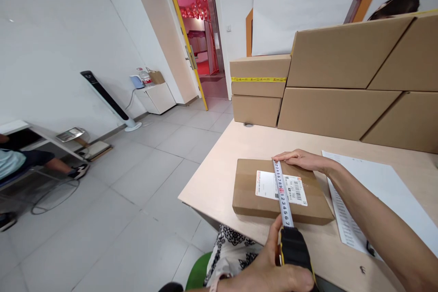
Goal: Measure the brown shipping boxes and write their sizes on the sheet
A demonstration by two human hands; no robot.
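Note:
A flat brown cardboard parcel (249, 191) with a white shipping label (265, 185) lies on the pale wooden table (219, 178). A white measuring tape blade (282, 194) stretches across its top from the far edge to the near edge. My right hand (301, 159) pinches the tape's end against the parcel's far edge. My left hand (273, 269) grips the black and yellow tape measure case (294, 248) at the near edge, with the thumb up beside the blade.
Large cardboard boxes (342, 82) are stacked along the table's far side, one with a yellow tape band (258, 79). A printed sheet (372, 191) lies right of the parcel. Another person's legs (51, 164) show at far left, and an open doorway (198, 41) lies beyond the tiled floor.

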